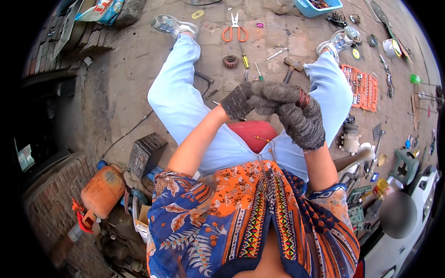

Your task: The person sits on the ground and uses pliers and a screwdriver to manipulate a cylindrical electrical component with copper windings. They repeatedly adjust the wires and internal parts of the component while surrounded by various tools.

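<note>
The dark grey knit gloves (303, 126) are on the person's two hands, which meet in front of the knees, above the red seat (248, 132) showing between the thighs. The right hand (293, 107) laps over the front of the left hand (244, 98), its fingers bent and pressed together; a reddish patch marks that glove near the knuckles. The left fingers are mostly hidden behind the right hand, so their state cannot be told, nor whether anything small is pinched between the two. Just beyond, on the brick paving (273, 37), lie a hammer (293, 64), a green-handled screwdriver (259, 72) and a yellow-handled screwdriver (245, 61), with a round ridged brown part (231, 61) beside the latter. Farther out are orange-handled shears (234, 31) between the shoes, an open orange socket case (368, 92) beside the right leg, and a blue tub (308, 10) at the top edge.
</note>
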`<state>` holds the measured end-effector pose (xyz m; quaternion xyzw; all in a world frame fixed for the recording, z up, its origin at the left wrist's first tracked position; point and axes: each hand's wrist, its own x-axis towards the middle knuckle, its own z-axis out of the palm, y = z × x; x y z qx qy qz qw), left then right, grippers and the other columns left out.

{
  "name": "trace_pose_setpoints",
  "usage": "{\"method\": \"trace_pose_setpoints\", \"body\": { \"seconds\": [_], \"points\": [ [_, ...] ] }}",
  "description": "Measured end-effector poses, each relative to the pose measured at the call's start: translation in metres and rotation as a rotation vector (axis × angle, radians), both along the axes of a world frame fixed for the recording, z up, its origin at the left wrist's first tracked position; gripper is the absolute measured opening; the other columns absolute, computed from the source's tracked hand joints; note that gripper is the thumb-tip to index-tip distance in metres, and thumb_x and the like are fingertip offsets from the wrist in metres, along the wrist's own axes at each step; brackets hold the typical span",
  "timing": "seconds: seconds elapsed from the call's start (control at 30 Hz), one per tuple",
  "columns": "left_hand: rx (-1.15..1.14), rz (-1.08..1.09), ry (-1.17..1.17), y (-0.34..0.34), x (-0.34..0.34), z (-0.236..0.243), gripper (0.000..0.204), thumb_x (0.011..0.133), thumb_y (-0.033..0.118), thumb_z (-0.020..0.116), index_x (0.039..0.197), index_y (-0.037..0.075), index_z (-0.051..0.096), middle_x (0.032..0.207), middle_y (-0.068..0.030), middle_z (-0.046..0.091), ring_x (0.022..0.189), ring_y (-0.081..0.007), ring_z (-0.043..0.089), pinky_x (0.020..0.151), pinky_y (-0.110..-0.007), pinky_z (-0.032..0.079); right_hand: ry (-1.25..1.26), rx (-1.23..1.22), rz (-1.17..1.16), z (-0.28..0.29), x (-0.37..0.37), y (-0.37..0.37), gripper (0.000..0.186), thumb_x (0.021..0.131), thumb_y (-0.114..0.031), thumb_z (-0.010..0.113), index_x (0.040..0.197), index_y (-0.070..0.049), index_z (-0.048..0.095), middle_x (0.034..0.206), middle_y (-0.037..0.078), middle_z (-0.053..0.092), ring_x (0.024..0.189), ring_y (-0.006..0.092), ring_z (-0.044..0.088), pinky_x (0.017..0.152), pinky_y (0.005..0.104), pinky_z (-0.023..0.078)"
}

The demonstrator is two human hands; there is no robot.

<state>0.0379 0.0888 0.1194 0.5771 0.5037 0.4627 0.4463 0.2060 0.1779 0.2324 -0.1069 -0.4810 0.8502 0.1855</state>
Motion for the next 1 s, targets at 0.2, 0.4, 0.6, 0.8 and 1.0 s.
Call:
{"method": "trace_pose_setpoints", "body": {
  "seconds": [0.2, 0.4, 0.6, 0.8, 1.0],
  "points": [
    [-0.010, 0.110, 0.300, -0.015, 0.003, -0.029, 0.022, 0.090, 0.019, 0.053, 0.104, 0.004, 0.060, 0.095, -0.0105, 0.063, 0.083, -0.0194, 0.061, 0.075, -0.033, 0.048, 0.110, 0.076, -0.540, -0.024, -0.007, 0.029, 0.040, 0.090, -0.011, 0.049, 0.126, 0.006, 0.044, 0.134, 0.021, 0.043, 0.123, 0.0322, 0.044, 0.104, 0.0420, 0.036],
    [-0.032, 0.316, 0.426, -0.015, -0.021, -0.058, 0.019, 0.089, 0.016, 0.054, 0.099, 0.001, 0.061, 0.091, -0.0129, 0.064, 0.082, -0.0256, 0.060, 0.076, -0.035, 0.048, 0.186, -0.026, -0.701, -0.020, -0.010, 0.043, 0.049, 0.089, -0.013, 0.050, 0.131, 0.010, 0.036, 0.136, 0.021, 0.039, 0.126, 0.0319, 0.040, 0.106, 0.0393, 0.033],
    [0.167, 0.332, 0.504, 0.018, -0.056, 0.056, 0.016, 0.084, 0.009, 0.057, 0.097, 0.001, 0.063, 0.089, -0.0127, 0.066, 0.082, -0.0281, 0.063, 0.074, -0.034, 0.049, -0.058, 0.366, -0.835, -0.030, -0.014, 0.061, 0.033, 0.092, -0.003, 0.042, 0.124, 0.002, 0.050, 0.125, 0.014, 0.053, 0.119, 0.0246, 0.049, 0.103, 0.0330, 0.036],
    [0.265, 0.106, 0.646, 0.014, -0.060, 0.140, 0.022, 0.078, 0.004, 0.060, 0.100, 0.002, 0.063, 0.088, -0.0118, 0.067, 0.081, -0.0276, 0.064, 0.072, -0.034, 0.051, -0.342, 0.827, -0.145, -0.025, -0.006, 0.058, 0.032, 0.091, -0.008, 0.048, 0.122, -0.005, 0.055, 0.124, 0.012, 0.055, 0.119, 0.0215, 0.049, 0.101, 0.0326, 0.035],
    [0.264, -0.033, 0.818, 0.017, -0.058, 0.168, 0.021, 0.079, 0.008, 0.061, 0.099, 0.004, 0.064, 0.101, -0.0128, 0.065, 0.089, -0.0296, 0.062, 0.077, -0.037, 0.050, -0.283, 0.750, 0.259, -0.015, -0.007, 0.043, 0.042, 0.093, -0.015, 0.049, 0.133, -0.004, 0.042, 0.132, 0.009, 0.048, 0.120, 0.0191, 0.046, 0.103, 0.0333, 0.033]
  ]
}}
